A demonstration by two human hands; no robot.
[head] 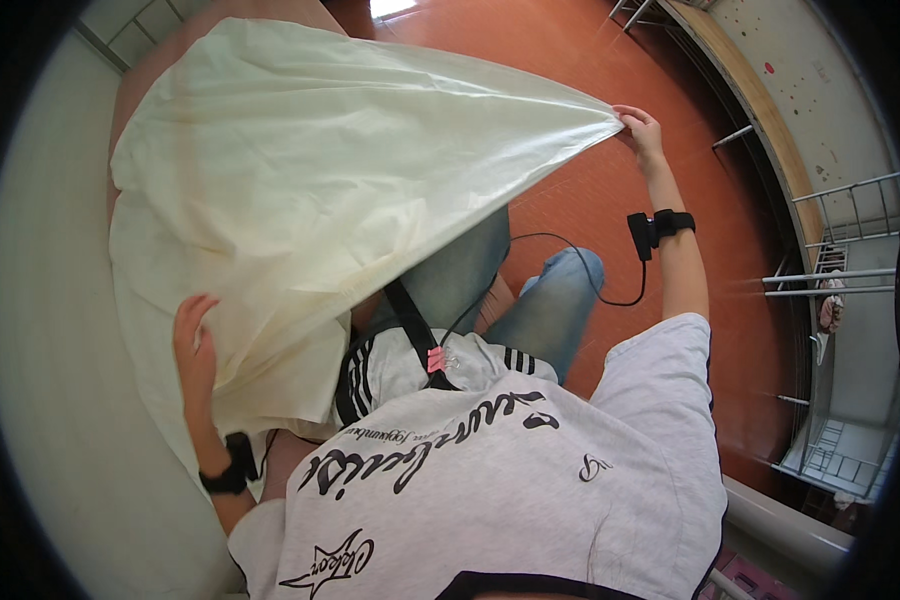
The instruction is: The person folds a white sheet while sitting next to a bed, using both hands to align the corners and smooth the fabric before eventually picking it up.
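Note:
A large pale cream sheet (292, 165) of thin, slightly shiny material is spread in front of me and over part of my lap. Its far right corner is gathered to a point, pinched between the thumb and fingers of my right hand (640, 129), with the arm stretched forward. From that corner a taut edge runs diagonally back across my thigh. My left hand (196, 346) is over the sheet's near left part, fingers slightly bent and apart, holding nothing. Whether it touches the cloth I cannot tell. Soft folds and a faint brownish mark show on the sheet.
Beneath the sheet is a pinkish surface (307, 15), beside a pale wall (52, 300). Reddish-brown floor (562, 202) lies to the right. Metal-framed bunks (829, 281) line the far right. Black straps hold small devices (643, 236) on both forearms, with a loose cable (600, 292).

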